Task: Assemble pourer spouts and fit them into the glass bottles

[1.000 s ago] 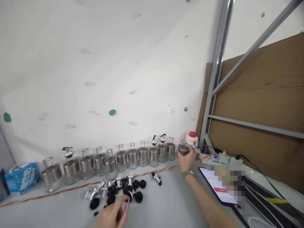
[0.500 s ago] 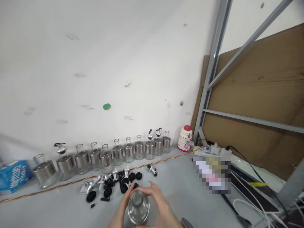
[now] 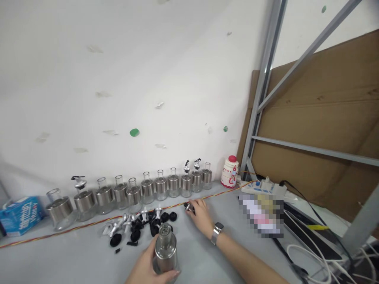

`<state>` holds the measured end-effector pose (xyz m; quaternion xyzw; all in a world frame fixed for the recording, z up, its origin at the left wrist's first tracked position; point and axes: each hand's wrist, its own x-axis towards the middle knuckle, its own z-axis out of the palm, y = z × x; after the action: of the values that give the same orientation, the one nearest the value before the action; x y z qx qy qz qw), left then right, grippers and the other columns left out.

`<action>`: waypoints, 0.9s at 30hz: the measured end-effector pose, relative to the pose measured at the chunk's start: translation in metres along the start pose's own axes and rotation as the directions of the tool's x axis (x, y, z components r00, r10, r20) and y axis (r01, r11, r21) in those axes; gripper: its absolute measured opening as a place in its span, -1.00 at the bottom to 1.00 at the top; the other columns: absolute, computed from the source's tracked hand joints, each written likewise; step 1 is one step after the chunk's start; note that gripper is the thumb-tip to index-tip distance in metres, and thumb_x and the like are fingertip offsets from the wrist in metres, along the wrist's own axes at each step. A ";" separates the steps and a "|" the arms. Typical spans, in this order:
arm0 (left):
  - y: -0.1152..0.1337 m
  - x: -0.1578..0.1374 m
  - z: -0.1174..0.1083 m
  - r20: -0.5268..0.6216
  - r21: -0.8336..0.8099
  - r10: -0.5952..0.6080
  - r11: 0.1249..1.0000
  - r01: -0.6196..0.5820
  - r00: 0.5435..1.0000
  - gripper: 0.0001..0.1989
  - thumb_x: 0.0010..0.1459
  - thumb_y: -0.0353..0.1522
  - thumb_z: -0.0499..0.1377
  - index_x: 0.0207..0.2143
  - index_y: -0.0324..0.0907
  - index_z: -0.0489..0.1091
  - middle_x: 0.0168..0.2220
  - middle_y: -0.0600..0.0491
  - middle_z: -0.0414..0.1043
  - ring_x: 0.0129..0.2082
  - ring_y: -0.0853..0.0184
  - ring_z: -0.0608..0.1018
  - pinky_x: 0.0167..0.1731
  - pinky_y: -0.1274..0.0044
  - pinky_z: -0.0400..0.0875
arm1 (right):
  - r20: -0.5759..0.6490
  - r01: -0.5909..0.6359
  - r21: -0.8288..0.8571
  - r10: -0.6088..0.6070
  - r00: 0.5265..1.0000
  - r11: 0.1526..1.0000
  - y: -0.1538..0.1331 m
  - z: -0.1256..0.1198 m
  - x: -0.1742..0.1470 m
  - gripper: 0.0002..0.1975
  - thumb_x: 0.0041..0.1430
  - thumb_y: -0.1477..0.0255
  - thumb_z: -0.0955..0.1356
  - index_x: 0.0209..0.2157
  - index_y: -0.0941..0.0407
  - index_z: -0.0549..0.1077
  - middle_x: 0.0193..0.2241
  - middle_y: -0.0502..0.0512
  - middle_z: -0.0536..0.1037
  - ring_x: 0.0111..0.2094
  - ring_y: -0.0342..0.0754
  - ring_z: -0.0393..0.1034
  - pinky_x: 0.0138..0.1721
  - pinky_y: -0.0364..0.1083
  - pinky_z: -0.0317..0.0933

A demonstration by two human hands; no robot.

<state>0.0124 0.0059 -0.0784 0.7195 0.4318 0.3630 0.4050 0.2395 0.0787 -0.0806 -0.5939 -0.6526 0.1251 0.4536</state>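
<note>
**Right hand off the bottle, out to a loose spout**

Half a second ago both hands cupped the bottle (image 3: 165,249). Now the left hand (image 3: 148,268) alone holds it upright, low over the bench (image 3: 74,260) — fingers wrapped round the metal band. Right hand (image 3: 201,215) has reached out to the lone spout (image 3: 187,206) by the striped cord (image 3: 89,225), fingers curled over it; closed grip not clear. So the bottle is steadied for a top.
</note>
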 end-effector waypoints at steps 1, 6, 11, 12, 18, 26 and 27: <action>0.003 0.000 0.000 -0.009 0.015 0.005 1.000 -0.004 1.000 -0.32 -0.28 -0.32 0.31 -0.03 -0.25 0.22 -0.06 -0.15 0.37 -0.05 0.08 0.38 -0.03 0.40 0.23 | -0.002 -0.004 0.016 0.004 1.000 1.000 0.002 0.003 -0.001 -0.70 -0.14 0.55 0.35 -0.26 0.10 0.44 -0.28 0.18 0.42 -0.15 0.13 0.23 -0.09 0.08 0.07; 0.005 0.001 -0.001 -0.030 0.078 0.021 0.997 -0.019 0.999 -0.32 -0.27 -0.32 0.30 -0.03 -0.24 0.20 -0.03 -0.14 0.34 -0.03 0.08 0.35 -0.03 0.38 0.22 | -0.004 -0.058 0.141 0.059 0.998 0.988 0.004 -0.003 -0.001 -0.78 -0.12 0.53 0.31 -0.32 0.17 0.39 -0.36 0.15 0.45 -0.26 0.05 0.34 -0.18 0.05 0.19; 0.009 -0.001 -0.002 -0.005 0.088 0.009 0.996 -0.008 1.000 -0.34 -0.22 -0.34 0.27 -0.01 -0.20 0.18 0.02 -0.12 0.28 0.02 0.09 0.31 0.01 0.36 0.17 | 0.153 -0.156 0.428 0.098 0.983 0.890 -0.033 -0.034 -0.001 -0.70 -0.05 0.44 0.26 -0.21 0.17 0.33 -0.42 0.06 0.44 -0.51 -0.08 0.40 -0.57 -0.10 0.30; 0.012 -0.001 -0.002 0.003 0.090 0.007 0.996 -0.007 1.000 -0.34 -0.22 -0.35 0.27 -0.01 -0.19 0.17 0.02 -0.11 0.28 0.01 0.09 0.31 0.01 0.36 0.16 | 0.210 -0.176 0.523 0.075 0.975 0.834 -0.046 -0.041 -0.003 -0.70 -0.07 0.46 0.27 -0.21 0.16 0.35 -0.43 0.05 0.43 -0.49 -0.07 0.40 -0.58 -0.12 0.29; 0.024 -0.002 -0.005 0.036 0.103 0.031 0.994 -0.035 0.999 -0.38 -0.21 -0.36 0.26 -0.02 -0.16 0.18 0.01 -0.06 0.28 0.01 0.12 0.30 0.01 0.38 0.15 | 0.198 0.150 0.460 -0.266 0.944 0.875 -0.119 -0.078 -0.014 -0.65 -0.02 0.63 0.20 -0.27 0.04 0.48 -0.37 0.02 0.37 -0.49 -0.20 0.30 -0.48 -0.18 0.26; 0.026 -0.004 -0.004 0.061 0.004 0.109 0.994 -0.110 0.992 -0.39 -0.19 -0.39 0.25 -0.02 -0.16 0.16 -0.07 0.00 0.34 -0.09 0.18 0.36 -0.06 0.43 0.21 | 0.258 0.646 -0.009 -0.622 0.739 0.764 -0.161 -0.071 -0.012 -0.63 0.06 0.67 0.16 -0.20 0.06 0.43 -0.27 0.08 0.39 -0.29 -0.14 0.29 -0.27 -0.15 0.22; 0.027 -0.004 -0.004 0.063 -0.006 0.110 0.994 -0.110 0.992 -0.39 -0.19 -0.40 0.25 -0.02 -0.16 0.16 -0.07 0.00 0.33 -0.08 0.18 0.36 -0.06 0.43 0.21 | 0.290 0.692 -0.077 -0.648 0.705 0.718 -0.162 -0.068 -0.012 -0.66 0.06 0.67 0.17 -0.23 0.08 0.44 -0.29 0.08 0.40 -0.31 -0.12 0.29 -0.30 -0.15 0.21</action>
<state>0.0167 -0.0045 -0.0535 0.7529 0.3782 0.3621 0.3987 0.1810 -0.0006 0.0658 -0.3336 -0.8826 -0.0369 0.3291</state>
